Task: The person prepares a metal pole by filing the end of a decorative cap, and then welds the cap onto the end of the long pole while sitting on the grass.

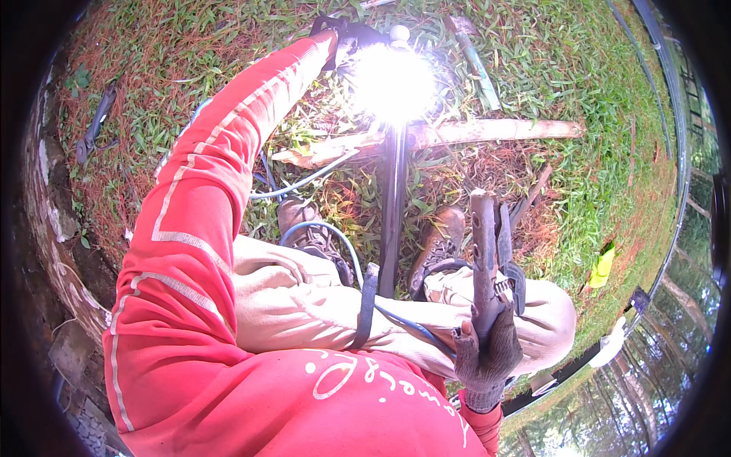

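Note:
A blinding white glare (394, 82) sits on the upper end of a dark metal pipe (393, 206), which runs back between my boots. My left hand (346, 44), in a dark glove, is beside the glare. Its fingers, and anything in them, are washed out by the light. Low on the right, my right hand (488, 356) wears a worn grey glove and is closed around a spring-loaded metal clamp (483, 259). Two long jaws point upward from the clamp, with a coil spring between them. A blue-grey cable (343, 242) crosses my leg toward that hand.
Under the pipe lies a wooden pole (495, 131) on the grass. A hammer-like tool (476, 65) rests beyond it. My boots (440, 242) flank the pipe. A dark tool (97, 126) lies far left, a yellow object (602, 266) right. A dark strip (367, 306) crosses my trousers.

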The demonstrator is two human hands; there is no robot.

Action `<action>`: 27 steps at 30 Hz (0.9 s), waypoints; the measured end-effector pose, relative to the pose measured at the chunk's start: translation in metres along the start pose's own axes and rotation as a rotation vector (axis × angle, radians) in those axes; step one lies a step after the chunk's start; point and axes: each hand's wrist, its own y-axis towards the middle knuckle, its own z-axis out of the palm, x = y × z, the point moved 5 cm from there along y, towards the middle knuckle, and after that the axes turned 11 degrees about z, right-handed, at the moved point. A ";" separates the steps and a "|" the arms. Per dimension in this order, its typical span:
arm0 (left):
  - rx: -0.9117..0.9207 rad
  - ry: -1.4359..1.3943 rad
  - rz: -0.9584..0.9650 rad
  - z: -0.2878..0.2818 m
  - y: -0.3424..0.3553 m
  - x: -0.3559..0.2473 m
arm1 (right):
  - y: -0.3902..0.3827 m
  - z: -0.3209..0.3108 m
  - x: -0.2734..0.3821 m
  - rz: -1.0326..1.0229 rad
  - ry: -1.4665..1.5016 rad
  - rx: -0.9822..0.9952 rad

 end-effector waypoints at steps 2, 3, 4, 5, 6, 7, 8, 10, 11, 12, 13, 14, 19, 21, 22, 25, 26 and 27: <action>0.001 0.003 -0.011 -0.002 -0.001 0.000 | -0.006 0.000 -0.007 -0.008 -0.049 0.006; -0.001 0.005 -0.020 -0.004 -0.004 0.001 | -0.005 0.001 -0.008 0.062 -0.018 0.056; 0.003 0.005 -0.023 -0.004 -0.004 0.000 | -0.004 0.001 -0.007 0.062 -0.017 0.057; 0.000 0.003 -0.021 -0.003 -0.005 0.000 | -0.002 0.002 -0.005 0.063 -0.010 0.063; 0.001 0.003 -0.021 -0.002 -0.006 0.000 | -0.001 0.002 -0.005 0.064 -0.002 0.068; 0.001 0.003 -0.021 -0.002 -0.006 -0.002 | -0.004 0.003 -0.009 0.024 -0.063 0.060; 0.002 0.004 -0.019 0.000 -0.005 -0.001 | -0.003 0.003 -0.008 0.026 -0.065 0.060; 0.005 0.004 -0.018 0.001 -0.004 -0.002 | 0.000 0.003 -0.003 0.041 -0.022 0.070; 0.006 0.004 -0.021 0.000 -0.005 -0.002 | -0.001 0.003 -0.004 0.039 -0.021 0.071; 0.005 0.004 -0.022 0.000 -0.005 -0.002 | -0.003 0.003 -0.007 0.033 -0.042 0.073; 0.004 0.004 -0.024 0.000 -0.005 -0.001 | -0.004 0.003 -0.007 0.028 -0.065 0.073; 0.003 0.004 -0.025 0.000 -0.004 -0.001 | -0.003 0.003 -0.006 0.029 -0.065 0.074; 0.004 -0.002 -0.024 0.001 0.001 -0.001 | 0.000 0.003 -0.003 0.077 -0.050 0.100; 0.007 -0.007 -0.015 0.004 0.002 -0.003 | 0.001 0.003 -0.002 0.061 -0.029 0.069; 0.008 -0.007 -0.013 0.004 0.001 -0.002 | 0.001 0.002 -0.001 0.041 -0.006 0.041; 0.010 -0.013 -0.017 0.001 0.000 -0.001 | 0.002 0.004 -0.003 0.058 -0.044 0.077; 0.011 -0.013 -0.017 0.001 0.000 -0.001 | 0.001 0.003 -0.004 0.056 -0.046 0.078; 0.012 -0.019 -0.015 0.002 0.000 -0.001 | -0.002 0.000 -0.005 0.059 -0.025 0.054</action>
